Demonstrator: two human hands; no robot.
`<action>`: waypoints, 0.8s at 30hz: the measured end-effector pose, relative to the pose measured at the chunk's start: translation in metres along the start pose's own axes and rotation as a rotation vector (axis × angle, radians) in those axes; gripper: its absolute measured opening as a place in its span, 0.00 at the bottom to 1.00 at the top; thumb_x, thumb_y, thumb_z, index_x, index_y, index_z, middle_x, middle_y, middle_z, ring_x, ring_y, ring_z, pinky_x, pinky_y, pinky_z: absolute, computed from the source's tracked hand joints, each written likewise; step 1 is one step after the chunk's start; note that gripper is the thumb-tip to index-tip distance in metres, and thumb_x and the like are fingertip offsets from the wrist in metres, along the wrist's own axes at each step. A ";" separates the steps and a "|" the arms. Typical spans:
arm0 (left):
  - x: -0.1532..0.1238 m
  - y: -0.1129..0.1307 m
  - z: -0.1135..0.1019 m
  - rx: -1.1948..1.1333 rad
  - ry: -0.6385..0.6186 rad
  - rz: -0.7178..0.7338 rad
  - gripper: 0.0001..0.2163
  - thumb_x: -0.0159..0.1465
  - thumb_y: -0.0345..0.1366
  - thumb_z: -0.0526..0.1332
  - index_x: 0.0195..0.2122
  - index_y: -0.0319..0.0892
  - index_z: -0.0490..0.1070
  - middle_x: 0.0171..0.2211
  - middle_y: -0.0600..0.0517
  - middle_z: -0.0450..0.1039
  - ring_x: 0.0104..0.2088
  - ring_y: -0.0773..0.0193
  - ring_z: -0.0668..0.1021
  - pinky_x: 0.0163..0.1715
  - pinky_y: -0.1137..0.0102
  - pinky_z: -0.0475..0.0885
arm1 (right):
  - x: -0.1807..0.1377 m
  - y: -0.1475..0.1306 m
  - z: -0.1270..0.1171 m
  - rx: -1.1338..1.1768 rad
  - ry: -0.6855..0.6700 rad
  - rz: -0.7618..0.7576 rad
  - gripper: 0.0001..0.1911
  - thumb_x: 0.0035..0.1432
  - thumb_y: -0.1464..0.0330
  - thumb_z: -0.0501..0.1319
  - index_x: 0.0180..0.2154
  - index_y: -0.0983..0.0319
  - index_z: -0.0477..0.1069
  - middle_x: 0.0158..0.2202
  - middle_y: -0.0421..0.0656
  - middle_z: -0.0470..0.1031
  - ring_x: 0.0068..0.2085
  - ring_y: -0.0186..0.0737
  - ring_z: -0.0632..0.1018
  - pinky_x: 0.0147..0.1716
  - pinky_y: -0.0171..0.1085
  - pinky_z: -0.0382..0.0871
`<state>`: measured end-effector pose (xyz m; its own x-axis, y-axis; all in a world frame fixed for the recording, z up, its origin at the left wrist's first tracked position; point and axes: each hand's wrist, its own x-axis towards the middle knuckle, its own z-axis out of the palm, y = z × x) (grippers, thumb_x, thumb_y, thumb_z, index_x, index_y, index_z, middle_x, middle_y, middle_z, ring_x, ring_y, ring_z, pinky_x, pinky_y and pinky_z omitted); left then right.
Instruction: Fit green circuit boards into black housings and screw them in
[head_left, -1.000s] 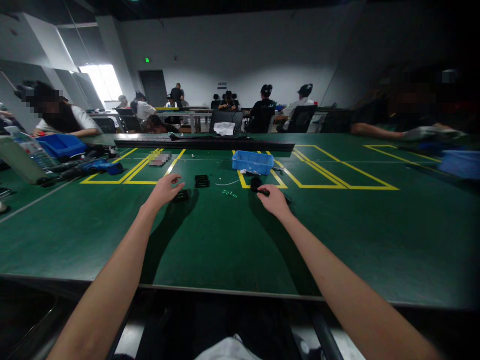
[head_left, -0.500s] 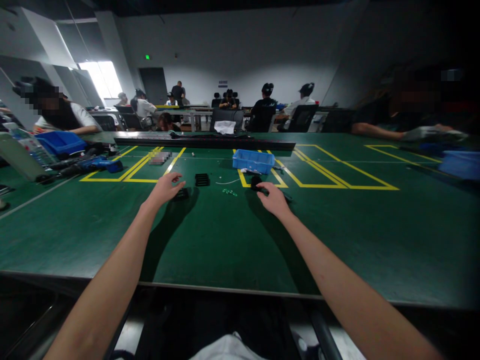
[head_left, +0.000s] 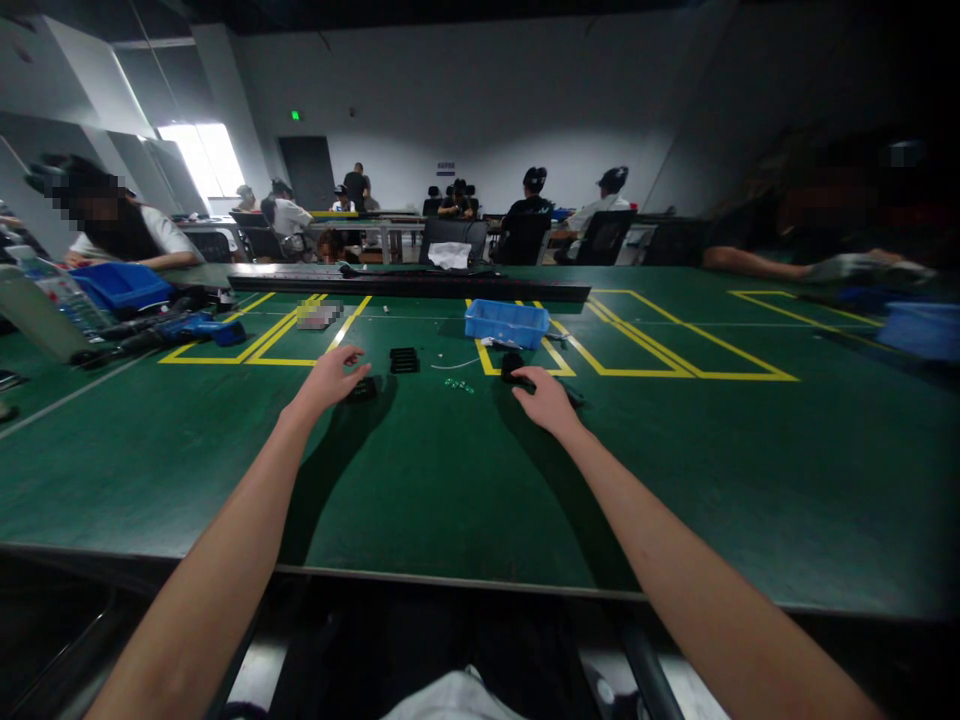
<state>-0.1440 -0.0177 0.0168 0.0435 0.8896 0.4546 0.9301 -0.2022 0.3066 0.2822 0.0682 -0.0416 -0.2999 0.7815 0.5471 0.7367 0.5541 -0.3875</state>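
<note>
From where I stand, following the head view, both arms reach in over the near edge of the green table (head_left: 480, 490), towards small parts lying well in from it. To work these parts well, I'd say, keep both forearms low and steady, bring only the fingertips to the black pieces, and take them by their edges. The green bits (head_left: 458, 385) lie loose between the hands, so a dragging wrist could scatter them; better to lift clear of them than sweep across.

The left hand (head_left: 337, 372) is curled loosely, its thumb standing well apart from the fingers, with nothing visible in the gap. A slotted block (head_left: 364, 390) lies just under and beside it; whether the thumb touches it, I can't tell. A second block (head_left: 403, 360) lies near, a little closer to the far edge.

The right hand (head_left: 546, 398) is bent more narrowly, thumb and forefinger a little apart, at a black lump (head_left: 511, 365). The fingertips seem to meet it, but I can't make out whether they have hold of it. Behind, towards the far edge, stands a blue bin (head_left: 506, 325); a thin white strip (head_left: 454, 366) lies between the second block and the lump.
</note>
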 end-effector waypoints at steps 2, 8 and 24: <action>0.000 0.000 0.000 0.001 -0.001 -0.001 0.16 0.69 0.43 0.61 0.52 0.38 0.71 0.48 0.45 0.74 0.46 0.58 0.78 0.48 0.57 0.76 | 0.000 0.000 0.000 -0.003 -0.002 -0.001 0.15 0.67 0.63 0.62 0.52 0.64 0.72 0.54 0.49 0.73 0.53 0.47 0.76 0.52 0.51 0.72; 0.000 0.000 -0.001 -0.001 0.002 0.001 0.16 0.69 0.43 0.61 0.53 0.38 0.71 0.48 0.45 0.74 0.46 0.58 0.78 0.48 0.57 0.76 | -0.001 -0.001 -0.002 -0.016 -0.009 0.012 0.15 0.67 0.63 0.62 0.51 0.64 0.72 0.53 0.49 0.73 0.52 0.47 0.76 0.52 0.51 0.72; 0.000 -0.002 0.000 -0.013 0.014 0.015 0.17 0.69 0.44 0.61 0.53 0.38 0.71 0.48 0.45 0.74 0.45 0.58 0.79 0.47 0.57 0.76 | -0.001 -0.004 -0.004 -0.046 -0.057 0.049 0.14 0.68 0.63 0.61 0.50 0.64 0.73 0.52 0.49 0.74 0.50 0.45 0.77 0.50 0.49 0.74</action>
<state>-0.1463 -0.0172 0.0165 0.0518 0.8807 0.4709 0.9245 -0.2205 0.3109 0.2825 0.0640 -0.0375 -0.2959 0.8234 0.4842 0.7783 0.5018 -0.3775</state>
